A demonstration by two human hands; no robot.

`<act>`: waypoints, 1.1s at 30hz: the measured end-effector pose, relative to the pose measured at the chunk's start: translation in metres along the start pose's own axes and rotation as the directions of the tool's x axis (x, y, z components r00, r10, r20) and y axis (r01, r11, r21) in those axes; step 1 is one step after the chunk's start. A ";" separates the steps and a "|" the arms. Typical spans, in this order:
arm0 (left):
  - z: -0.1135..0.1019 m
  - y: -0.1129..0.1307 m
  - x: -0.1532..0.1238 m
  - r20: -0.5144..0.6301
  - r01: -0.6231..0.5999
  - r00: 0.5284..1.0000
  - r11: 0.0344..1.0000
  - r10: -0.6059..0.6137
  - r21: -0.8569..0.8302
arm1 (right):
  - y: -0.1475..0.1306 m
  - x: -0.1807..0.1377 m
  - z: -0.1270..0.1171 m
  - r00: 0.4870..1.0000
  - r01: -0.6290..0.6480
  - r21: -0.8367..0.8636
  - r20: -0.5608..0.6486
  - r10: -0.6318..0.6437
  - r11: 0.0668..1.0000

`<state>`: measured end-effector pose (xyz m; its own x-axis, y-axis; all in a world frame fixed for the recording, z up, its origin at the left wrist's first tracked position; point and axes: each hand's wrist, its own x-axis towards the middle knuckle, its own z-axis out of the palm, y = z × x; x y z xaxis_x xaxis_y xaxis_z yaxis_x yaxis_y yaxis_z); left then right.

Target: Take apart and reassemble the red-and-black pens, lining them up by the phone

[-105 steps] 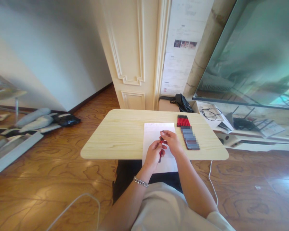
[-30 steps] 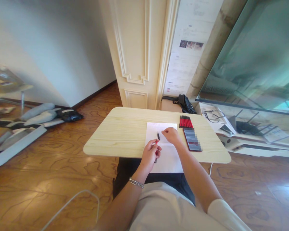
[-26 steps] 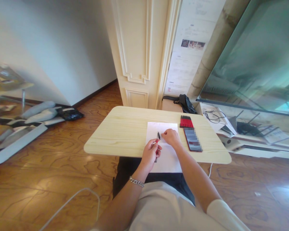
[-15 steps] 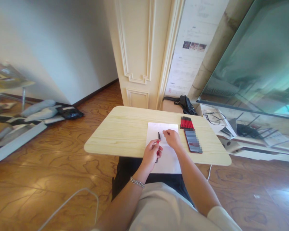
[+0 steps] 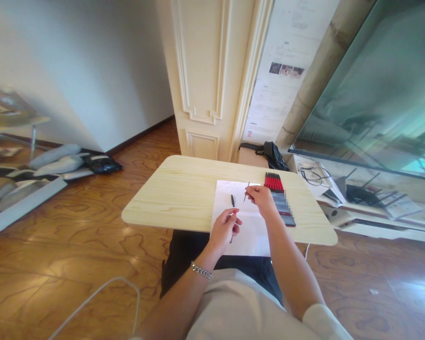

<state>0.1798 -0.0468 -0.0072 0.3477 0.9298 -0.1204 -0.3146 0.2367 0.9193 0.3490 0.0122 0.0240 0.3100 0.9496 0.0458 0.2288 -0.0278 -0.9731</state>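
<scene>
My left hand (image 5: 225, 227) is closed around a red pen barrel (image 5: 234, 213), most of it hidden by the fingers; a thin dark end shows below them. Between thumb and fingertips my right hand (image 5: 259, 197) pinches a thin dark pen refill (image 5: 247, 192), tilted and held over the paper. A short black pen part (image 5: 233, 200) is just beyond my left fingertips, over the white sheet of paper (image 5: 250, 233). Several red pens with black ends (image 5: 273, 182) lie side by side in a row beyond my right hand.
A phone (image 5: 282, 205) lies right of the paper, partly behind my right wrist. The pale wooden table (image 5: 177, 193) has rounded corners. A black bag (image 5: 274, 156) sits behind its far edge. White cables (image 5: 102, 285) run near the floor.
The thin refill, earlier beside the black part at my left hand, is now in my right hand, which has moved slightly right. The left hand stays nearly in place.
</scene>
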 end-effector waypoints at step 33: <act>0.019 0.024 0.001 -0.030 0.072 0.997 0.992 -0.075 -0.099 | -0.002 -0.082 0.025 0.911 -0.278 0.600 0.413 0.007 0.750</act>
<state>0.1890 -0.0454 0.0220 0.3439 0.9175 -0.2000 -0.3750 0.3295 0.8665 0.3005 -0.0577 0.0165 -0.0973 0.9935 -0.0585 -0.4683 -0.0976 -0.8782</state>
